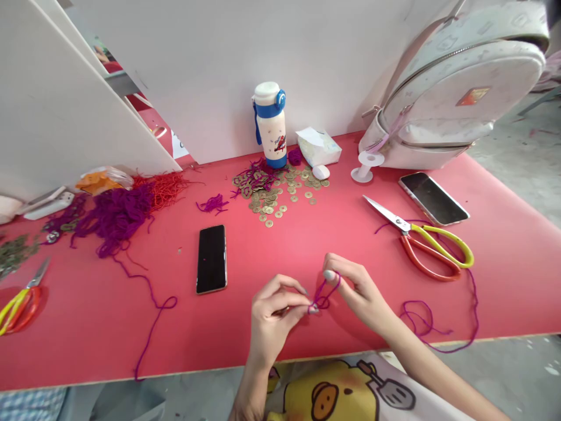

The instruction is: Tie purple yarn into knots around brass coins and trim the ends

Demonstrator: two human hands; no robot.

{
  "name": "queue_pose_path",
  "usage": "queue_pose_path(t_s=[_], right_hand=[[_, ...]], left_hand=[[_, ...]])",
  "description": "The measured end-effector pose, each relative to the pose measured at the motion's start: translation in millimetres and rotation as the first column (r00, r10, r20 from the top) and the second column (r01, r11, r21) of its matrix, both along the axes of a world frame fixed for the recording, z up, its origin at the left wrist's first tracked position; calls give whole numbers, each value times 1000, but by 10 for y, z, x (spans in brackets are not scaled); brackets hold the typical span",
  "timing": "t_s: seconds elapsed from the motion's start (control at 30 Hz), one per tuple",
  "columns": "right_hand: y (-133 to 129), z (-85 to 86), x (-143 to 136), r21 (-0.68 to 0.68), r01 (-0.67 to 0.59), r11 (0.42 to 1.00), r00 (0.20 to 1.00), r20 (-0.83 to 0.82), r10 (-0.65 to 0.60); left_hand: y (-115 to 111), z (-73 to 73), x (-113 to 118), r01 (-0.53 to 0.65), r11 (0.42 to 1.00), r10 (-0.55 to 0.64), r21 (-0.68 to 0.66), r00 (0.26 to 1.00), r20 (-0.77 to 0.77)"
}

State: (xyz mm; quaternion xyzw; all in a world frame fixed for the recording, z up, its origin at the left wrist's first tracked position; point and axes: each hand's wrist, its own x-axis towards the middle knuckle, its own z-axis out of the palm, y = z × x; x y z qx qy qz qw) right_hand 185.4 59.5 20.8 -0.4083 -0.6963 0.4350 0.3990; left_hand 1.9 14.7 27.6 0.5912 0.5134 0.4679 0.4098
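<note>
Near the table's front edge, my left hand pinches a small looped knot of purple cord between thumb and fingertips. Just to its right, my right hand holds a loop of the same cord, which passes around the thumb and up by the index finger. The two hands are a short gap apart, with the cord's loops spanning it. Beyond them lie many brass coins with holes, partly under a tangle of purple cord pieces.
A phone lies left of my hands; large scissors, another phone and a white spool lie right. Behind stand a bottle and a backpack. Purple yarn and more scissors are left.
</note>
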Motion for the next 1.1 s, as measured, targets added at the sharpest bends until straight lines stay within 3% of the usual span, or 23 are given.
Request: queue_pose_path(t_s=[0.13, 0.27, 0.33, 0.4, 0.47, 0.53, 0.63, 0.73, 0.93, 1.1], right_hand=[[66, 1, 110, -76, 19, 997, 998, 58, -15], [167, -45, 352, -118, 59, 991, 953, 301, -21], [210, -65, 499, -28, 227, 974, 861, 473, -187], [231, -68, 621, 112, 387, 915, 745, 547, -381], [215, -47, 680, 174, 429, 886, 724, 521, -453], [150, -3, 653, 144, 351, 925, 823, 423, -378], [-24, 69, 464, 64, 103, 993, 976, 185, -113], [-203, 99, 208, 9, -65, 998, 996, 60, 65], [-277, -7, -57, 35, -43, 998, 976, 214, 34], [-232, -79, -121, -23, -53, 998, 982, 180, 56]], left_hand=[[-107, 80, 3, 96, 993, -103, 70, 990, 102], [-152, 114, 25, 182, 980, -197, 78, 934, 299], [-123, 101, 29, 99, 994, -105, 34, 918, 383], [-65, 66, 34, -47, 998, 62, -47, 917, 393], [4, 14, 45, -193, 973, 225, -123, 911, 347], [67, -39, 64, -298, 939, 338, -175, 896, 289], [130, -96, 101, -377, 903, 420, -208, 875, 240], [161, -115, 132, -405, 890, 447, -207, 863, 233], [171, -112, 181, -365, 921, 388, -137, 893, 229], [120, -107, 224, -338, 940, 342, -53, 931, 125]])
